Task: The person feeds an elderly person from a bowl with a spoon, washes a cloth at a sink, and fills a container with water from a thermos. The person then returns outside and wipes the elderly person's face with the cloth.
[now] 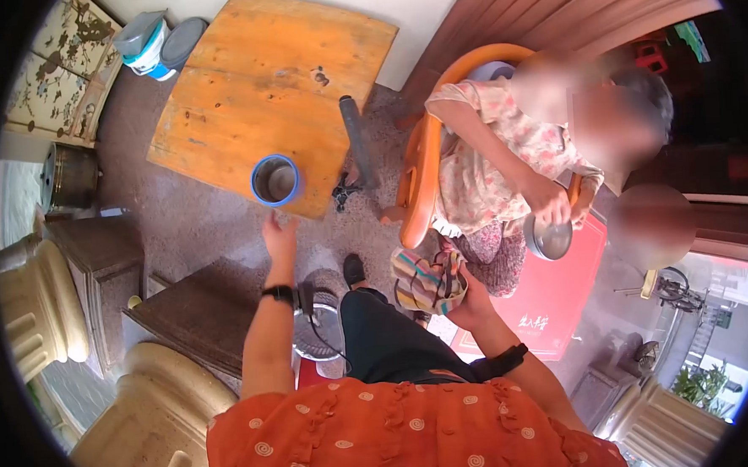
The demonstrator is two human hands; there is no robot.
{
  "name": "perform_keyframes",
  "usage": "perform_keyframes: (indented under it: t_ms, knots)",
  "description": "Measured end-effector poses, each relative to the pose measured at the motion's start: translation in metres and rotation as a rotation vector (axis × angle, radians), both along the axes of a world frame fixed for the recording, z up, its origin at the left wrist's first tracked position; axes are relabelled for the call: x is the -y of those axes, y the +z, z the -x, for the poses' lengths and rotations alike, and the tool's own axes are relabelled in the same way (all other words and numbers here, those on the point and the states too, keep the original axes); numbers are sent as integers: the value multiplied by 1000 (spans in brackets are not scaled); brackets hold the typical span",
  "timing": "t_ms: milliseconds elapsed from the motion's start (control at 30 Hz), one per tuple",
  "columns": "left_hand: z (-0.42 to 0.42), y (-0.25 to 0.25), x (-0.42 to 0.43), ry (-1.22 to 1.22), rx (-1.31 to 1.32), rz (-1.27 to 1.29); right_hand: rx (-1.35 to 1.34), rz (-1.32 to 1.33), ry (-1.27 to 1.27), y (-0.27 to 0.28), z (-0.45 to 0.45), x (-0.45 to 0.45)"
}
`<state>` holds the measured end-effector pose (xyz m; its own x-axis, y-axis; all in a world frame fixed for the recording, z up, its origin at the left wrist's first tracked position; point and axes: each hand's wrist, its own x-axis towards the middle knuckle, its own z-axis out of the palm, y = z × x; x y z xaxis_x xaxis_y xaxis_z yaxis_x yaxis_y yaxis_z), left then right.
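My left hand (279, 236) reaches up to the near edge of the wooden table, just below a blue-rimmed metal container (275, 181). Its fingers look extended and apart, with nothing visible in them; a small gap seems to separate them from the container. The container stands near the table's corner, and I see into its grey inside. In my right hand (472, 304) is a bunched striped cloth (423, 280), gripped at its right side. The cloth hangs in front of the seated person's legs, and part of my right hand's fingers is hidden behind it.
A person (505, 155) sits in an orange chair (420, 184), holding a metal bowl (550, 238) over a red box (564, 308). The wooden table (247, 71) is ahead. A round metal-looking basin (318, 334) lies by my feet. Dark stone ledges (196, 306) and pillars are left.
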<state>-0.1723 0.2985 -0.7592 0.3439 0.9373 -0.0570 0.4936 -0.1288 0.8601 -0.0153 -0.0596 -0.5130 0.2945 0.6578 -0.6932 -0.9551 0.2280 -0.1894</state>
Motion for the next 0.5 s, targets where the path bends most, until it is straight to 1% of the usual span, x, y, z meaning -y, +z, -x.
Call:
perform_keyframes:
  t_ms: [33,67,100,133,167,233,300,333,400,433,467,500]
  knots:
    - [10,3,19,40,-41,188,19,-87,-21,11,-1,-1]
    - [10,28,45,-10,134,315,29,-104,-30,20,-3,0]
    - [8,73,81,-64,300,449,4,-201,-13,30,-1,5]
    - [7,112,112,-206,295,509,-20,-298,6,40,0,12]
    - [-1,156,139,-347,292,563,-40,-181,23,49,1,18]
    - [-23,277,203,-954,350,19,-30,-211,0,50,7,47]
    - [-35,309,248,-1118,349,-234,-7,-237,-23,45,12,76]
    - [-39,311,265,-1123,347,-258,3,-258,-23,47,12,95]
    - [-48,306,299,-1176,455,-361,21,-298,24,60,12,130]
    - [-47,307,321,-1192,449,-381,29,-312,-7,67,14,150]
    - [-45,308,344,-1024,330,-26,36,-334,-21,74,15,173]
    - [-43,309,366,-832,201,316,161,-307,66,81,17,198]
